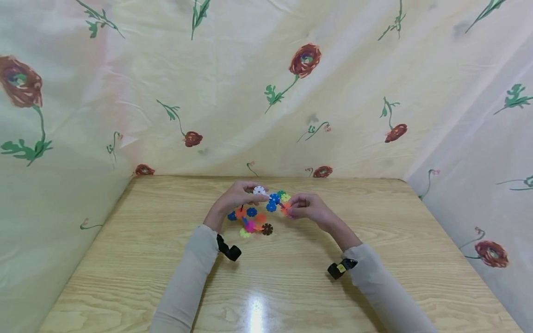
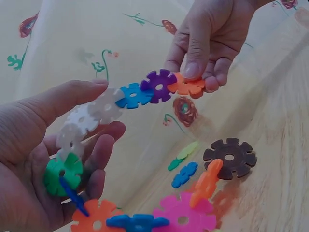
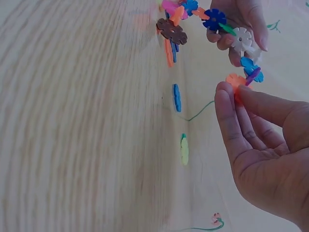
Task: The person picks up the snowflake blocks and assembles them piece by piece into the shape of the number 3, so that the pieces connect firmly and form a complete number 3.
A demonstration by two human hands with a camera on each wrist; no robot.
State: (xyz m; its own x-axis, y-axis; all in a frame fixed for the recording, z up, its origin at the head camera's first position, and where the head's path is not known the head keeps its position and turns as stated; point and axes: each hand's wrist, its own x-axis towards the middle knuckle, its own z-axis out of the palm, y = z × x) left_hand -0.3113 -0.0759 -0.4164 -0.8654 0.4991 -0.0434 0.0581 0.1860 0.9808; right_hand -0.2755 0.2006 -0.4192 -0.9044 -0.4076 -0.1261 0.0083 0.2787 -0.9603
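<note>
Thirteen Notched Discs, at Least, Linked Between Two Hands

On the left wrist feed I count at least thirteen discs in one chain (image 2: 81, 121), raised over the far part of the table (image 1: 316, 296): three orange, two mid-blue, one dark blue, three white, and one each of purple, green, pink and brown. All look like smooth plastic, flat and round, their rims notched like petals; those I see face-on have a small centre hole. Neighbours slot together at angles, so the chain bends and twists.

The left hand (image 1: 243, 196) is partly closed, holding the white discs (image 2: 107, 104), its thumb stretched along them. The right hand (image 1: 309, 209) pinches the orange end disc (image 2: 189, 87) between thumb and fingertips. I can't tell whether the lower links touch the table.

Near the brown disc (image 2: 229, 157) I make out three small discs on the table: one yellow (image 2: 187, 150), one green (image 2: 175, 164), overlapping, and one blue (image 2: 184, 174) just beside them.

One wood-grained tabletop; one wrinkled floral cloth (image 1: 233, 69) behind; two pale sleeves (image 1: 183, 282).
</note>
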